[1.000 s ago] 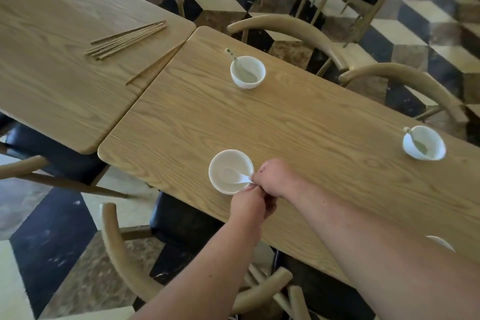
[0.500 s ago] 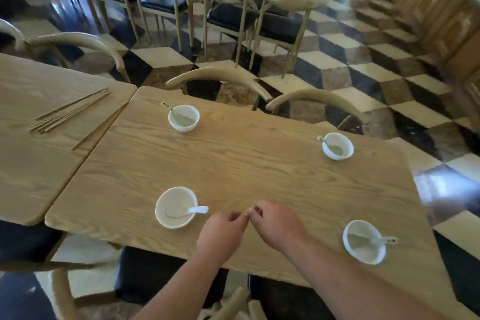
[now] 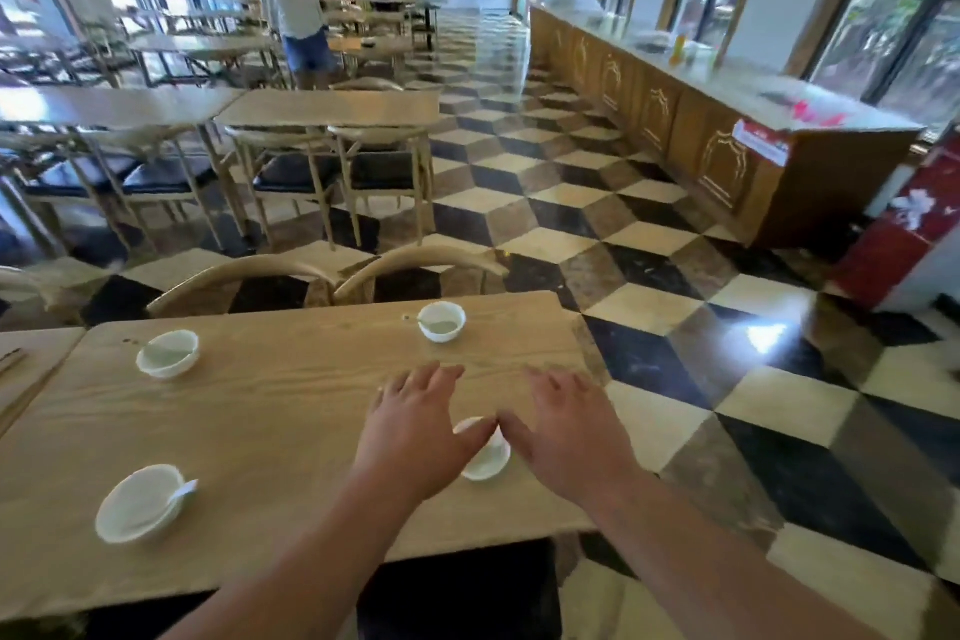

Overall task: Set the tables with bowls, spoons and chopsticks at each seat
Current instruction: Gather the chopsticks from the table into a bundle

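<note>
Wood table (image 3: 260,421), left hand (image 3: 415,437) and right hand (image 3: 566,437) splayed, empty, over white bowl (image 3: 488,463).

1. Daylight enters through the windows (image 3: 904,16), blowing them out in places.
2. Glare spots the glossy floor (image 3: 769,335).
3. Motion blur softens the whole view.
4. Wide-angle distortion bends the edges.

It was a restaurant dining hall, rows of wooden desks (image 3: 327,107) with cushioned chairs (image 3: 384,172) tucked under, white bowls (image 3: 442,322) with spoons (image 3: 182,490) laid at seats, a long wooden counter (image 3: 675,120) ran beneath tall windows (image 3: 904,16), cube-patterned tile floor (image 3: 571,218)
</note>
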Available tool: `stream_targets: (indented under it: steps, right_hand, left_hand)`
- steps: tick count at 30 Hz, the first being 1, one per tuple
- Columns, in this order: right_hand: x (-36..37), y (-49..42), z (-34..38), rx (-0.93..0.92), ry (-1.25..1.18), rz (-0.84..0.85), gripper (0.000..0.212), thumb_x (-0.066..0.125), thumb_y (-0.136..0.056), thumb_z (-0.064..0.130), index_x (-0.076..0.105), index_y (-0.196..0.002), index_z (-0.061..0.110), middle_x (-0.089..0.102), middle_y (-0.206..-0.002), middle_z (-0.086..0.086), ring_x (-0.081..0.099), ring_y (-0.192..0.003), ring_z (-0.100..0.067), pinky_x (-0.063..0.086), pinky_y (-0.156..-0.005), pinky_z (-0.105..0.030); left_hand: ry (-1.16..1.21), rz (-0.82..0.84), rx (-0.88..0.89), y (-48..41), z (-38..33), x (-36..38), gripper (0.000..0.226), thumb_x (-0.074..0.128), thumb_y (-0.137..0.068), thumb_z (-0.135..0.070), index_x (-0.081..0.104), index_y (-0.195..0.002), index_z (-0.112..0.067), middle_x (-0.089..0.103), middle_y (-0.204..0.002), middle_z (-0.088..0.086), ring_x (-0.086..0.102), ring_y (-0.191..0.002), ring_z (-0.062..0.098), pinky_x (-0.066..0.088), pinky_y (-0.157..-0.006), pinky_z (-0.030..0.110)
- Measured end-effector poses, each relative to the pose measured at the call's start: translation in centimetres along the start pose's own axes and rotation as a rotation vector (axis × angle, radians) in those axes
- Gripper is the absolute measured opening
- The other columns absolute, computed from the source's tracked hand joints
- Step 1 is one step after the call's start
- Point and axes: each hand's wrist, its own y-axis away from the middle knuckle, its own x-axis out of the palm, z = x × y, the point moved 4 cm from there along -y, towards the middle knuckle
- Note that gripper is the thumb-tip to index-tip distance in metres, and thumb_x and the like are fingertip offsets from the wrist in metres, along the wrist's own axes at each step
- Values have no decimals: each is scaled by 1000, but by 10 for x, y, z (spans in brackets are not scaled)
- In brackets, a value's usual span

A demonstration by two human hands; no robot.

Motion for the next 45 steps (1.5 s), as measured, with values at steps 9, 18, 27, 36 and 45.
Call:
stream_targets:
  steps: [9,18,27,36,45]
  right_hand:
    - [-100,122,-222,233,25,6,92,14,-93,90,18,-168,35,22,-177,0,16,-165,-30,16,-134,-53]
    - [-140,111,-350,412,27,-42,109,-3,-77,95,21,-167,38,24,-177,5,21,-164,-25,16,-132,-49]
    - [-155,1,-478,491,133,57,100,11,-90,94,39,-160,28,43,-167,-2,37,-156,-27,32,-127,-49]
    - [-193,-111,-574,494,91,46,83,27,-98,82,36,-162,31,42,-168,-1,37,-155,-26,35,-123,-47]
    - [-162,-263,-672,279,37,86,90,16,-92,91,38,-158,34,47,-164,-2,42,-151,-32,41,-120,-58]
  left_hand:
    - [-38,104,178,26,-248,38,97,44,-85,-92,22,-166,-43,20,-177,-9,15,-164,23,18,-133,54]
    - [-144,122,304,-42,-381,81,94,38,-88,-89,19,-167,-42,20,-177,-7,16,-164,25,19,-132,58]
    - [-34,152,320,-212,-476,130,107,34,-78,-101,28,-165,-39,32,-173,-8,31,-159,24,33,-127,53]
    - [-21,206,318,-336,-542,137,94,47,-85,-91,34,-162,-40,38,-170,-9,37,-156,23,38,-123,51]
    - [-81,184,88,-465,-564,162,87,57,-88,-82,39,-160,-38,40,-170,-3,34,-157,28,40,-124,54]
